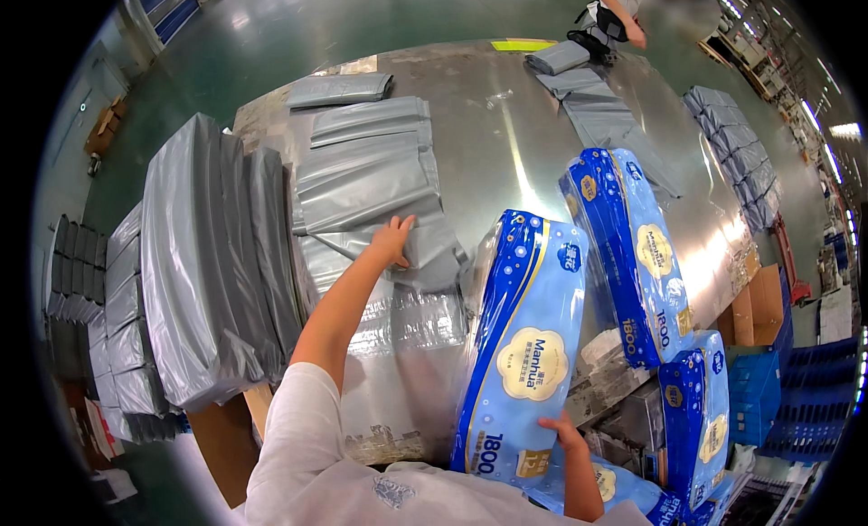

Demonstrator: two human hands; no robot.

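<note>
My left hand [393, 243] lies on a fanned pile of flat grey plastic bags [366, 187], fingers spread and thumb apart. In front of me, right of the pile, is a long blue plastic-wrapped tissue pack [533, 314] with a pale cloud-shaped label. At its lower right edge, my right hand [565, 433] holds it, fingertips on its front face; the rest of its grip is hidden. A second blue tissue pack [637, 255] lies to the right on the metal table [479, 119]. Another pack [701, 422] is at the lower right.
Tall stacks of folded grey bags [194, 264] stand left of the table. More grey bags [601, 110] lie at its far right, near another person's arm [624, 15]. A cardboard box [759, 305] and a blue crate [753, 395] are on the right.
</note>
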